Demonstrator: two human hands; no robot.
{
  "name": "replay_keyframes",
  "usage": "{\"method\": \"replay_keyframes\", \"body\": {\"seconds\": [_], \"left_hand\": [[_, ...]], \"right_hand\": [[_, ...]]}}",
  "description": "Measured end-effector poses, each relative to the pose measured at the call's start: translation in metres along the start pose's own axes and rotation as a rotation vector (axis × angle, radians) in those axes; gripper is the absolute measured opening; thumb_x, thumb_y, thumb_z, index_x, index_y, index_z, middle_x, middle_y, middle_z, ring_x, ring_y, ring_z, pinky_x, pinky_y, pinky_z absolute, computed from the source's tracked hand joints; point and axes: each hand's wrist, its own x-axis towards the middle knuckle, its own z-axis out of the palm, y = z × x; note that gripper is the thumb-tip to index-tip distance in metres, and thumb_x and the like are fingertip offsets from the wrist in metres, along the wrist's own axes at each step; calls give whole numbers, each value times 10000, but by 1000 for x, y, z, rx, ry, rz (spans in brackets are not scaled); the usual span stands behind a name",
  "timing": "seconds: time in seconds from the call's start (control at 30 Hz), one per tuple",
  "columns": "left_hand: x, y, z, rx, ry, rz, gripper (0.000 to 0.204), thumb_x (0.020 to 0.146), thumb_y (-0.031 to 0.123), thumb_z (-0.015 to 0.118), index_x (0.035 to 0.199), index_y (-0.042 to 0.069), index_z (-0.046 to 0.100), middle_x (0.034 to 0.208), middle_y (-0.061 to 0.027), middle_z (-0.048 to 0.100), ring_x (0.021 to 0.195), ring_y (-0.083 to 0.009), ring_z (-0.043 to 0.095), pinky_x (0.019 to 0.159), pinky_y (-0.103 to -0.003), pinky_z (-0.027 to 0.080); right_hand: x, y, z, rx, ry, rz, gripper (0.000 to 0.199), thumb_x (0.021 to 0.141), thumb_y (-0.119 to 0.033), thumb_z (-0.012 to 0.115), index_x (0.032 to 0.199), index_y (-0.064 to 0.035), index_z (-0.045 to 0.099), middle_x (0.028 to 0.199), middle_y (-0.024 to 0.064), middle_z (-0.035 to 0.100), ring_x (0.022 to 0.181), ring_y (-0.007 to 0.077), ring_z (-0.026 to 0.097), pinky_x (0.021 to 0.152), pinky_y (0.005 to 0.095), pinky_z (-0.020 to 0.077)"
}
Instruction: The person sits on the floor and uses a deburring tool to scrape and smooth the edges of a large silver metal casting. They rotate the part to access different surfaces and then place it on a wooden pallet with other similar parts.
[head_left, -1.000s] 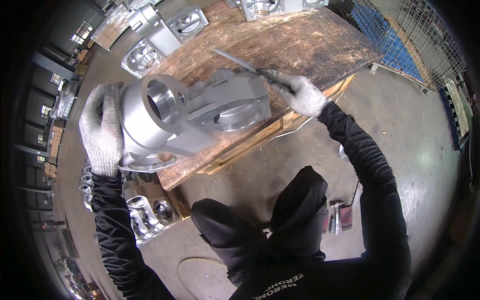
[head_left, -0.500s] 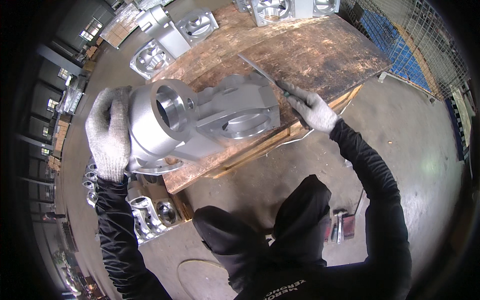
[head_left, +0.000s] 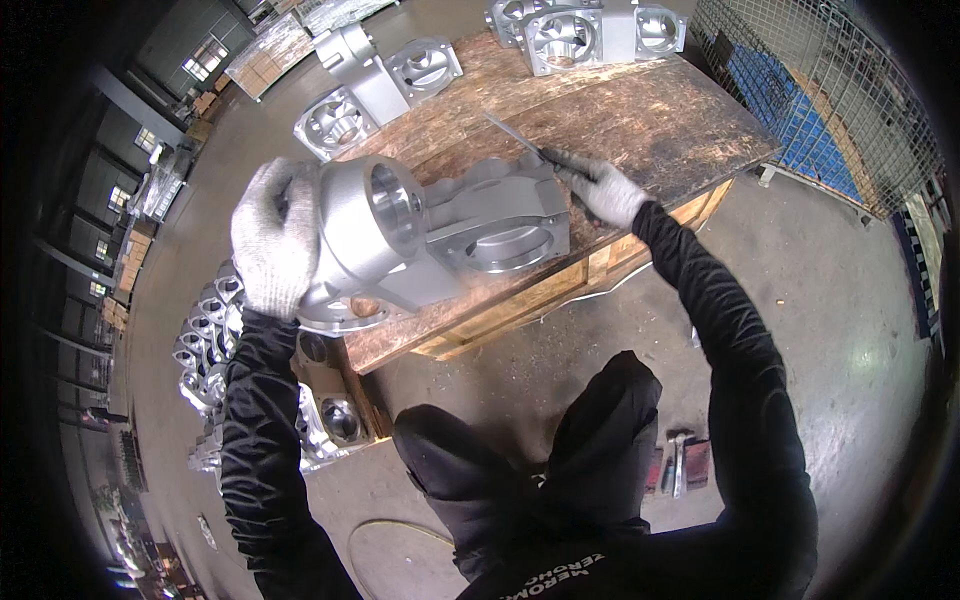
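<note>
A large silver metal casting (head_left: 365, 225) lies across the near left part of the wooden table. It has a round bored opening at its left end and an oval, flanged one at its right. My left hand (head_left: 275, 240), in a pale knitted glove, grips the casting's left end; some fingers are hidden behind it. In my gloved right hand (head_left: 600, 190), fingers closed round the handle, is a slim file (head_left: 513, 131). Its blade points away to the far left, beyond the casting's right end. Whether the blade touches the casting, I cannot tell.
Similar castings stand at the table's (head_left: 660, 120) far left (head_left: 375, 80) and far edge (head_left: 565, 42). More castings (head_left: 215, 320) sit low at the left. A wire mesh cage (head_left: 800, 90) stands at the far right. Tools (head_left: 680, 465) lie on the floor by my right leg.
The view has shifted, so the casting and my left hand appear farther right. My right hand with the file has moved slightly left, closer to the casting. Both grips look the same.
</note>
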Motion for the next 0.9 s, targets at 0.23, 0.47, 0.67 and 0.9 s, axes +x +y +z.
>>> {"method": "replay_keyframes", "body": {"seconds": [0.23,0.47,0.67,0.9], "left_hand": [[-44,49,-18,126,90,128,160,894,86,611,1005,15,701,969,-186,676,904,-375,679,825,-407,538],[-91,65,-24,170,149,162,235,860,86,627,1060,0,716,1065,-194,702,1018,-405,665,931,-449,534],[-101,71,-22,154,117,210,279,884,138,606,1098,-4,717,1110,-197,704,1068,-409,655,969,-474,519],[-101,59,-20,119,181,155,218,879,97,598,1043,20,719,980,-182,683,952,-393,654,869,-454,523]], "right_hand": [[-72,-52,-36,-48,-17,143,480,1072,-365,530,1484,-121,564,661,51,589,475,119,572,430,305,477],[-117,-64,1,-783,176,-261,386,1004,-268,537,1330,-101,657,992,278,709,954,441,705,874,511,567],[-113,-58,12,-501,218,-53,417,1054,-246,536,1444,-110,595,744,188,671,669,300,705,664,419,573],[-181,-63,142,766,-40,-238,605,1094,-273,519,1638,-111,310,855,-31,534,674,42,504,602,228,472]]}}
